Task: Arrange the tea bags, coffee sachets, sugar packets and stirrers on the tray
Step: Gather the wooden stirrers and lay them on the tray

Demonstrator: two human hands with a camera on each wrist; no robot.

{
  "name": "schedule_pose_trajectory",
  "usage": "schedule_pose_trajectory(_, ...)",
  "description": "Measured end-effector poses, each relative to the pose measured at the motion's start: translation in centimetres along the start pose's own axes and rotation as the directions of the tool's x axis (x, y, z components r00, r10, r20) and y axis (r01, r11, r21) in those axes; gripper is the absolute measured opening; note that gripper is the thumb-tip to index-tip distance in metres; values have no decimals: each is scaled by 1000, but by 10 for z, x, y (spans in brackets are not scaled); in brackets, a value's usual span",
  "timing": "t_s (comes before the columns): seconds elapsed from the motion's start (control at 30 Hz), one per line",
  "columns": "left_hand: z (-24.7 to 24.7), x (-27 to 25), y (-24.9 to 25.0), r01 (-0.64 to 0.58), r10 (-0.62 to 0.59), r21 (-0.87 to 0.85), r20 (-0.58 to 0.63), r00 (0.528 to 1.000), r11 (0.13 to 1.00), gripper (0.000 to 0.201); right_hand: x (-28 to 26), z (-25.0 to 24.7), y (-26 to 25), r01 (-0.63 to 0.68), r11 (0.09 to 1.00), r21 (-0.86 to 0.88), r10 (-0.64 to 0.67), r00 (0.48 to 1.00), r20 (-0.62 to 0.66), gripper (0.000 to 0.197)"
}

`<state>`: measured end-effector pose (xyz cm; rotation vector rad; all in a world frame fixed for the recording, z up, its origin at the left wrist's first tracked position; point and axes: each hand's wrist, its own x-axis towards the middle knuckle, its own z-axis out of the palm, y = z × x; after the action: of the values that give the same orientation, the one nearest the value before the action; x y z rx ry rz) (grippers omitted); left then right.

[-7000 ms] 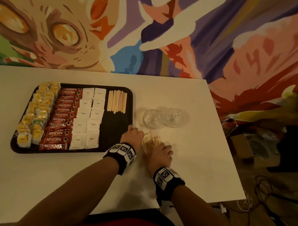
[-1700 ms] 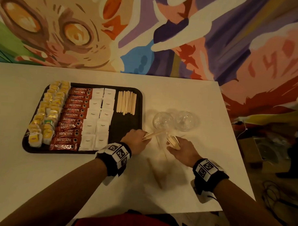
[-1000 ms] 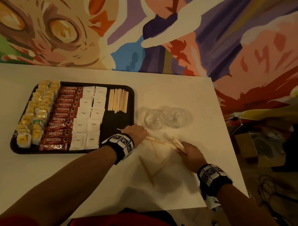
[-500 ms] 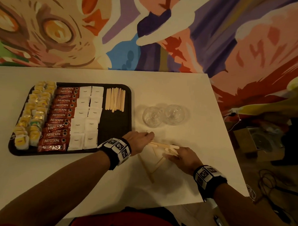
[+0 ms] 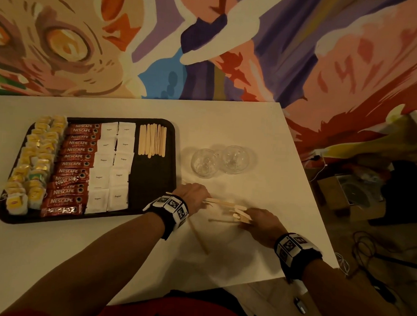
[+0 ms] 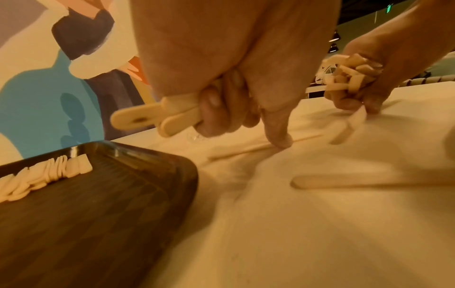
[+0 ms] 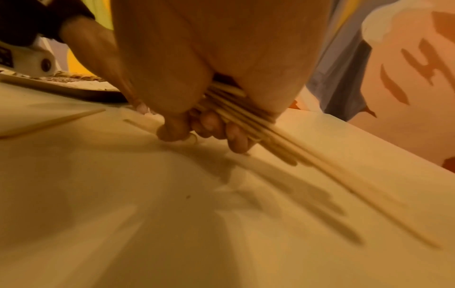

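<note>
A black tray [image 5: 152, 184] on the white table holds rows of yellow tea bags [image 5: 35, 161], red coffee sachets [image 5: 72, 167], white sugar packets [image 5: 112, 166] and a row of wooden stirrers [image 5: 152, 141]. Just right of the tray my left hand [image 5: 194, 197] grips a few stirrers [image 6: 157, 117] while one finger presses a loose stirrer [image 6: 246, 150] on the table. My right hand [image 5: 259, 222] grips a bundle of stirrers [image 7: 241, 120] and its fingertips touch the tabletop. Another loose stirrer [image 5: 198, 238] lies near my left wrist.
Two clear glass cups [image 5: 203, 162] [image 5: 234, 158] stand on the table behind my hands. The table's right edge [image 5: 319, 209] is close to my right hand, with cables and boxes on the floor beyond. A painted wall rises behind the table.
Both hands have gone from a shared pile to gathering scattered stirrers. My right hand has come in toward the left one, and fewer loose stirrers lie on the table.
</note>
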<state>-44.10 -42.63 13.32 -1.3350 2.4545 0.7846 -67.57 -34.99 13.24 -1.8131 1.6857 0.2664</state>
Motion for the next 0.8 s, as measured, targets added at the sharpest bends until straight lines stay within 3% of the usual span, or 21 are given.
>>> schedule_pose_trajectory(0.3,12,2,6,113,-114,32,57,992,993,26,3,15,2,130,991,23,-124,976,-179,21)
schedule_pose_trajectory(0.5,18,-5,8,113,-112,23,-54,992,993,29,10,13,-8,147,989,-13,-146,963,-228,22)
schedule_pose_trajectory(0.67,21,-9,2,182,-186,-50,-91,978,982,28,9,3,-21,130,991,-22,-132,974,-186,31)
schedule_pose_trajectory(0.8,24,-12,2,169,-171,-29,-106,979,985,24,8,1,-28,204,970,135,-190,976,-111,29)
